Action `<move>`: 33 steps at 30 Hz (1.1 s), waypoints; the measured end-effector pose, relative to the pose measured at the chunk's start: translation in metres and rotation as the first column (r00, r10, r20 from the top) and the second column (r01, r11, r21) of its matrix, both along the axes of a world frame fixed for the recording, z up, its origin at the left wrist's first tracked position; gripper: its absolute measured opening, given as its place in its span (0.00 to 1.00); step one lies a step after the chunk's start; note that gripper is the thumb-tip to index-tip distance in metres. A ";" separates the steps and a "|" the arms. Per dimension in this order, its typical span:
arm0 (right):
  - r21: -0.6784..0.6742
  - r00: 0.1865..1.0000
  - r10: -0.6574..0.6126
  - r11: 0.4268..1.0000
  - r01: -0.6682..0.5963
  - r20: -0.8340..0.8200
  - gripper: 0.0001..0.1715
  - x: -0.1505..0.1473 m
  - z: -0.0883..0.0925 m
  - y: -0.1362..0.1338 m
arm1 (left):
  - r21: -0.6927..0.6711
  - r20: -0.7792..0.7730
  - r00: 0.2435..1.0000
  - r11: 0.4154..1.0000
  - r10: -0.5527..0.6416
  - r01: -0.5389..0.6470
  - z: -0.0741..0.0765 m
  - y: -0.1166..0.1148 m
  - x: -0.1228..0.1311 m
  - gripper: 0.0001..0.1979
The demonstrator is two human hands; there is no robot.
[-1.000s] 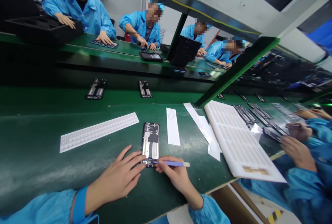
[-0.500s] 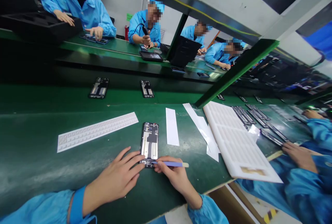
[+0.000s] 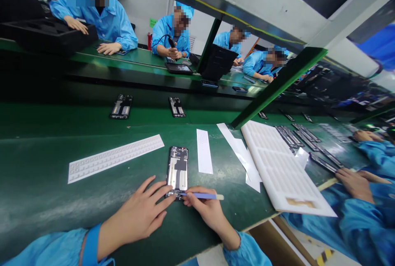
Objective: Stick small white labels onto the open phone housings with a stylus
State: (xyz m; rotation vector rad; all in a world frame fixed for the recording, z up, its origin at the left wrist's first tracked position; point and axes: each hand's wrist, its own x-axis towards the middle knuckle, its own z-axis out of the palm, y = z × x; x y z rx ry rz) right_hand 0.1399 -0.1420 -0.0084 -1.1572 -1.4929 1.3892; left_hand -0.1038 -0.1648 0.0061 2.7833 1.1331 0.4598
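Observation:
An opened phone (image 3: 178,171) lies on the green bench in front of me, its inner parts facing up and its long side pointing away from me. My left hand (image 3: 138,210) is spread, fingertips resting on the lower left edge of the phone. Between the thumb and fingers of my right hand (image 3: 205,206) is a pair of purple tweezers (image 3: 206,196) with a pale rear end. Their tip touches the phone's lower end; what exactly it meets is too small to tell. A white sticker sheet (image 3: 115,157) lies left of the phone, and a narrower sticker sheet (image 3: 204,151) lies right.
Two opened phones (image 3: 121,107) (image 3: 177,107) sit on the green strip beyond. At right, a white foam tray (image 3: 284,171) overhangs the bench edge near loose paper strips (image 3: 242,155). A green post (image 3: 277,89) rises behind. Co-workers sit opposite and at right.
The fingers of my left hand have slid slightly right over the phone's lower end. The phones on the far strip have shifted a little right. A co-worker's hand opposite has moved left.

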 end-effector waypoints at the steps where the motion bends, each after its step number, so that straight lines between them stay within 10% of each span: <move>1: 0.012 1.000 -0.006 1.000 0.006 0.017 0.12 0.000 0.000 -0.001 | -0.005 -0.007 1.000 1.000 -0.004 0.004 0.000 0.000 0.000 0.23; 33: 0.054 0.991 0.043 0.997 -0.050 0.124 0.11 -0.001 0.008 -0.001 | 0.035 0.099 0.995 0.999 0.013 -0.016 0.000 0.001 0.001 0.18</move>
